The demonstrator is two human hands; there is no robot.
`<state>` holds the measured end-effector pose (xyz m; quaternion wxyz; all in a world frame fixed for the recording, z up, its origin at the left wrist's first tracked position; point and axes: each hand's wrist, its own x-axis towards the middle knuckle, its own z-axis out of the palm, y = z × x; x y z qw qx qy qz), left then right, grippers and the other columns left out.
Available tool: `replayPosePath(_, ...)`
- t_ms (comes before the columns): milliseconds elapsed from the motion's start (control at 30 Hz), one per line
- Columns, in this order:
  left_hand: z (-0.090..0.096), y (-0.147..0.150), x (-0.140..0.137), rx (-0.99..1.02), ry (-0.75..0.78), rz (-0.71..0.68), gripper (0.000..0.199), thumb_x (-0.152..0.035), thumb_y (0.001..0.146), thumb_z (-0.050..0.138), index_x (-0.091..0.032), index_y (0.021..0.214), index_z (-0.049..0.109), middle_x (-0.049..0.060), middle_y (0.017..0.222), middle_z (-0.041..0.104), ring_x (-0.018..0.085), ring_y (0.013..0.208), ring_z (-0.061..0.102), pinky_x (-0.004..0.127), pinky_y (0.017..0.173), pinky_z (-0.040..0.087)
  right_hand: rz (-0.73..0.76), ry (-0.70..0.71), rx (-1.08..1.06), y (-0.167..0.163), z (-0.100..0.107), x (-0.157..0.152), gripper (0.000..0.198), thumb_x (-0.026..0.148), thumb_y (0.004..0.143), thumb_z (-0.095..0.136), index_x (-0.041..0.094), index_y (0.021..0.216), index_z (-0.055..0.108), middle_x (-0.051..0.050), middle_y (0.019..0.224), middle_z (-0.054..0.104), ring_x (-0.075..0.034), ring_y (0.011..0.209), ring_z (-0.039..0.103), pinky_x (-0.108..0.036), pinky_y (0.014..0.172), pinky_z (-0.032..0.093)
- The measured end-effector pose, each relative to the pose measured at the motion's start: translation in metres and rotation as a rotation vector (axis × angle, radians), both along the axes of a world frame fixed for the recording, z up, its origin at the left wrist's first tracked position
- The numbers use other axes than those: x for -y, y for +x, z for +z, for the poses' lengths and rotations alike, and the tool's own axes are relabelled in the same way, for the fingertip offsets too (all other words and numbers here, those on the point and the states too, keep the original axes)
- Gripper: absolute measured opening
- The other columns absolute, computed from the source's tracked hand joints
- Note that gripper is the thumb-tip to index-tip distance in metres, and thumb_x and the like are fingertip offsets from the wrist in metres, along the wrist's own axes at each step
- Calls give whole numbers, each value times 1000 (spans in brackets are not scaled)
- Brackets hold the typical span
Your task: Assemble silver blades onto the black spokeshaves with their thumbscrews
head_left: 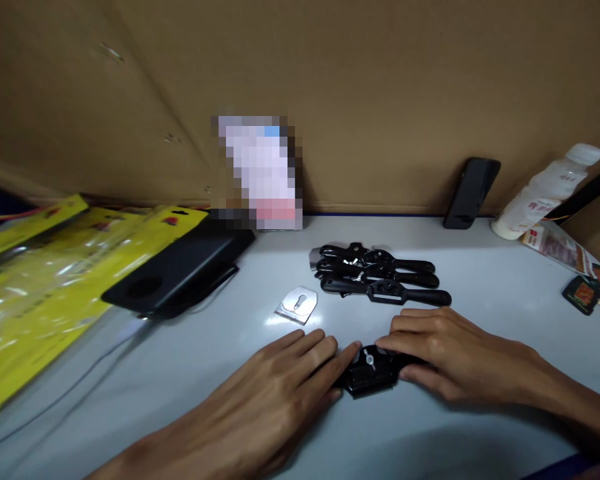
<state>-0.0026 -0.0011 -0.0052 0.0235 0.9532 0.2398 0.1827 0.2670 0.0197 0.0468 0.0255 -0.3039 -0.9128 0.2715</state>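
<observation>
A black spokeshave [373,380] with a silver screw in its middle lies low over the table between my hands. My left hand [293,380] is closed around its left handle, the index fingertip resting by the body's upper edge. From the other side my right hand [443,350] grips the right handle, which the fingers mostly hide. Beyond my left fingers a loose silver blade [300,305] with a keyhole slot lies flat. Several more black spokeshaves [385,270] are bunched together behind the one I hold.
Yellow-backed clear plastic packages [80,287] cover the left side, with a black power bank [180,267] and cable beside them. A blurred-out screen [265,173] and a dark phone [471,193] lean on the cardboard wall [370,87]. A plastic bottle [545,193] and dark tag [581,295] are right.
</observation>
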Motion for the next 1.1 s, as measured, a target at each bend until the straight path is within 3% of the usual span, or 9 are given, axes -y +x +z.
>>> replayPosePath(633, -2, 0, 0, 7, 41, 13, 33, -17, 103, 39, -9, 129, 56, 10, 96, 68, 25, 88, 65, 41, 81, 55, -13, 0, -25, 1, 0, 1, 25, 14, 93, 60, 20, 117, 65, -5, 103, 67, -18, 89, 60, -31, 81, 46)
replayPosePath(1100, -1, -2, 1, -25, -7, 21, 38, -16, 102, 38, -8, 137, 51, 11, 97, 65, 23, 85, 63, 38, 75, 56, -12, -13, -35, 1, 0, 1, 26, 14, 93, 59, 19, 118, 65, -6, 103, 67, -19, 89, 61, -32, 81, 47)
